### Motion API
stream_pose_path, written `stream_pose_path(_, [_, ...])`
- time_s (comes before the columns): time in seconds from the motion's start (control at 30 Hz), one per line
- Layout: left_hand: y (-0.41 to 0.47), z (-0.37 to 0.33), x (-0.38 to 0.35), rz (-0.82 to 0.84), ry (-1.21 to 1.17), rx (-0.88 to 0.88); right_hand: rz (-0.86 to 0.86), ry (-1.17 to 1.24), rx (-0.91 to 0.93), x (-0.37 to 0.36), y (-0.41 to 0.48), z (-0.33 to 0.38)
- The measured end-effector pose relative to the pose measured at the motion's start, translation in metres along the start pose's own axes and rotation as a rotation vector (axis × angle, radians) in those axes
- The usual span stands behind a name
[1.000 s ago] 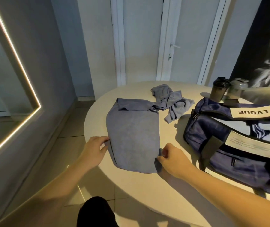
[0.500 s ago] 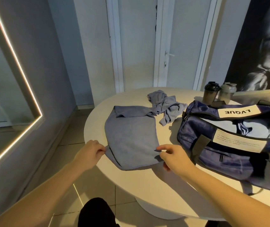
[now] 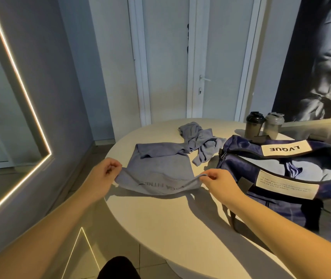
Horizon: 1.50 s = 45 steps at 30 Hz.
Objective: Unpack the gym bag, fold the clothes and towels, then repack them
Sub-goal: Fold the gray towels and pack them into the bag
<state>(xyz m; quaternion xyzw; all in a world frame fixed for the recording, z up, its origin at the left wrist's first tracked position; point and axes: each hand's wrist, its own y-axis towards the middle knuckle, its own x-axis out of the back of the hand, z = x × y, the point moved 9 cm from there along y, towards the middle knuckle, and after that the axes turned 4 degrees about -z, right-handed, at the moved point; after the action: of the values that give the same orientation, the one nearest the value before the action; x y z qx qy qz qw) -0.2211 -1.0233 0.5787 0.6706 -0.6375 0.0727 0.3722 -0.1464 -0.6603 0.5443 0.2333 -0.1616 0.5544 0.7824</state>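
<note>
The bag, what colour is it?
The bag is dark blue with white labels; head view.

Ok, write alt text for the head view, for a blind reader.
Left hand and right hand each pinch a near corner of a grey towel, holding its edge off a round table. Nearby lie a crumpled cloth, an open gym bag and two shaker bottles.

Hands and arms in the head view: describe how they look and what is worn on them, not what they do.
The left hand and right hand are bare: no gloves, and no ring or watch that I can make out. The left forearm and right forearm are bare too, with no sleeve, band or marking along their visible length.
</note>
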Motion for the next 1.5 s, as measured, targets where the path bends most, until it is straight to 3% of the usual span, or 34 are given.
stream_pose_path(0.1, [0.034, 0.004, -0.011, 0.057, 0.007, 0.01, 0.021, -0.158, 0.037, -0.009, 0.037, 0.012])
stream_pose_path(0.2, [0.074, 0.022, -0.037, 0.142, 0.103, 0.028, 0.08, -0.333, -0.04, -0.024, 0.082, 0.006])
stream_pose_path(0.4, [0.123, 0.077, -0.095, 0.315, 0.42, 0.106, 0.347, -0.687, -0.229, -0.067, 0.138, -0.027])
stream_pose_path(0.53, [0.145, 0.106, -0.116, 0.393, 0.461, 0.18, 0.561, -0.83, -0.369, -0.082, 0.163, -0.04])
stream_pose_path(0.7, [0.192, 0.09, -0.14, 0.272, 0.374, 0.007, 0.262, -0.916, -0.235, -0.073, 0.245, -0.029])
stream_pose_path(0.9, [0.224, 0.092, -0.181, 0.348, 0.432, -0.167, 0.041, -0.974, -0.005, -0.094, 0.298, -0.047])
stream_pose_path(1.07, [0.238, 0.087, -0.168, 0.194, 0.364, -0.203, 0.055, -0.903, -0.055, -0.1, 0.314, -0.054])
stream_pose_path(1.27, [0.241, 0.048, -0.105, -0.054, 0.341, -0.21, -0.199, -0.693, 0.096, -0.059, 0.302, 0.016])
stream_pose_path(1.33, [0.229, 0.033, -0.088, -0.048, 0.385, -0.32, -0.245, -0.656, 0.161, -0.047, 0.293, 0.042])
stream_pose_path(1.43, [0.198, 0.021, -0.074, 0.048, 0.446, -0.566, -0.162, -0.665, 0.188, -0.04, 0.273, 0.059])
stream_pose_path(1.5, [0.167, 0.02, -0.086, 0.172, 0.528, -0.75, -0.113, -0.664, 0.38, -0.044, 0.246, 0.064])
